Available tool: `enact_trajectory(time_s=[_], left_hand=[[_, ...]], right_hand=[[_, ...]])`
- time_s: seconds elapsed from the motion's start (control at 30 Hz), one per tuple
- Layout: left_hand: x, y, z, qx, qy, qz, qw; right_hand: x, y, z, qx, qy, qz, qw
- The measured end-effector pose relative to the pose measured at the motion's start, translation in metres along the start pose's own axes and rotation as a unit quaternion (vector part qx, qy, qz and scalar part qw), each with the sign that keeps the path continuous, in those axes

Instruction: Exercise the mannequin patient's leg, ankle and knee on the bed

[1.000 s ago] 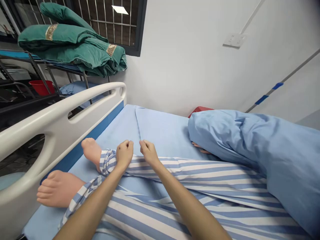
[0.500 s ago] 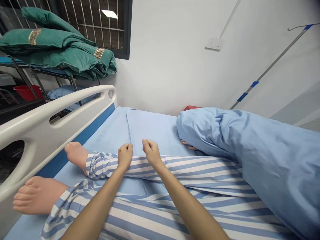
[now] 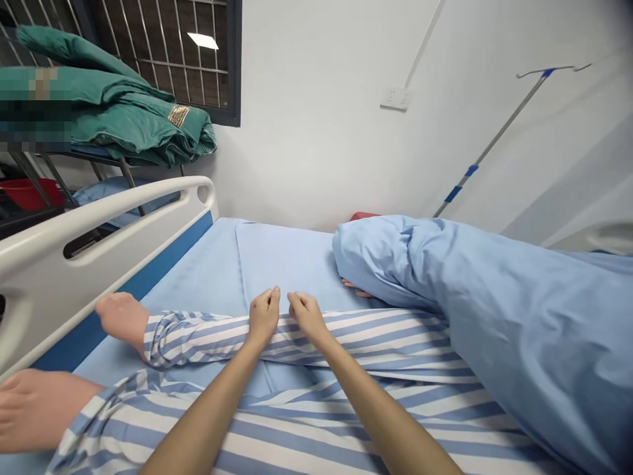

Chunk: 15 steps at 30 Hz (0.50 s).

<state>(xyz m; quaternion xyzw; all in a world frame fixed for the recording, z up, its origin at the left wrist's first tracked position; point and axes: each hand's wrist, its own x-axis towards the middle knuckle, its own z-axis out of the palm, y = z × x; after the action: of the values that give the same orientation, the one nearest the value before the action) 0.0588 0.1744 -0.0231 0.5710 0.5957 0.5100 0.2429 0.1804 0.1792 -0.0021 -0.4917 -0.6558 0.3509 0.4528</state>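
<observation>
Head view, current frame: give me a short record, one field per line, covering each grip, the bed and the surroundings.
Left grip: fingers curled in, nothing visible held
Right grip: curled likewise, a gap between the two
Beneath both: striped trousers; contact cannot be told
Farther bare foot: near the white footboard
Nearer bare foot: cut off by the picture's edge
Cover: blue quilt, rumpled, over the upper legs
Background: green bedding, wall socket, metal pole

lone head view, forward and down across the bed [image 3: 289,257], seemingly close
</observation>
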Motion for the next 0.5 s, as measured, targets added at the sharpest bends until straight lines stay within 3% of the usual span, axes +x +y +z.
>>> enact_trajectory(time_s=[0.17, 0.33, 0.4, 0.5], left_hand=[[-0.004, 0.006, 0.012, 0.024, -0.032, -0.012, 0.999], [-0.001, 0.053, 0.038, -0.099, -0.041, -0.015, 0.994], [0.0, 0.065, 0.054, -0.137, -0.029, -0.022, 0.99], [-0.002, 0.058, 0.075, -0.095, -0.04, -0.016, 0.994]], right_hand=[[0.002, 0.005, -0.023, 0.033, 0.021, -0.015, 0.999], [-0.002, 0.021, -0.031, 0.011, 0.053, 0.0, 0.999], [-0.002, 0.014, -0.04, 0.01, 0.09, -0.022, 0.996], [0.0, 0.004, -0.061, -0.017, 0.167, -0.056, 0.984]])
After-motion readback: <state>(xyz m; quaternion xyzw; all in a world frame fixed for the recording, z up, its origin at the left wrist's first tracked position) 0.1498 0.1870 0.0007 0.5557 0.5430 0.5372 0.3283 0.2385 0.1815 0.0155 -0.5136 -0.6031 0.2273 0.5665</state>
